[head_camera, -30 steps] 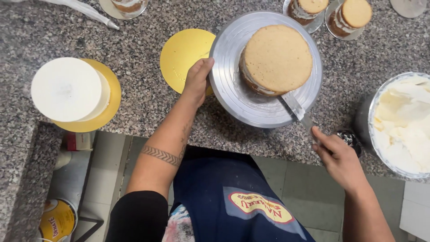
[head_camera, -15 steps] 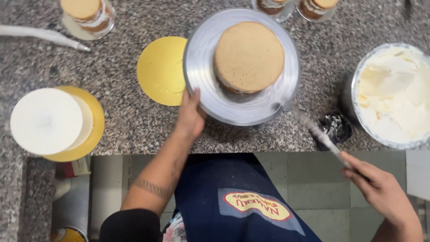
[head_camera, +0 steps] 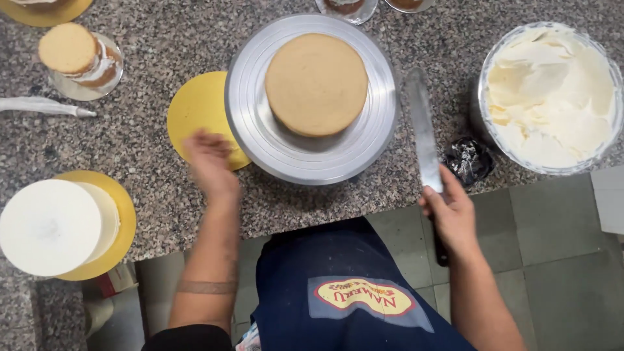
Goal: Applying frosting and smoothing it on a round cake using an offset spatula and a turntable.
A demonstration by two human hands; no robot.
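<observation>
While the right hand (head_camera: 453,211) grips the spatula (head_camera: 424,133) by its handle, fingers wrapped tight, the blade points away from the person, long axis running near-vertical in frame, tip tilted slightly left. The blade is long, flat, shiny metal with a rounded tip and hangs over the counter (head_camera: 162,45) between the turntable (head_camera: 250,104) and the cream bowl (head_camera: 484,114); whether it touches the counter can't be told. The dark handle end sticks out below the fist.

The left hand (head_camera: 209,162) is blurred, open with fingers loosely spread, holding nothing, over the near edge of a gold board (head_camera: 195,107), just beside the turntable rim.

Counts: one turntable, round, ribbed metal, with one bare round sponge cake (head_camera: 316,83) on it, tan, matte, set slightly right of centre. One flat gold board partly tucked under the turntable. One white iced cake (head_camera: 52,224), smooth, cylindrical, on a second gold board at lower left. One metal bowl of white cream, surface swirled. One small layered cake (head_camera: 71,52) on a clear dish, upper left. One white piping bag (head_camera: 45,106) lying flat, tip pointing right. One crumpled dark wrapper (head_camera: 469,159) between spatula and bowl. The counter is speckled grey granite. A blue apron (head_camera: 338,286) shows at bottom.
</observation>
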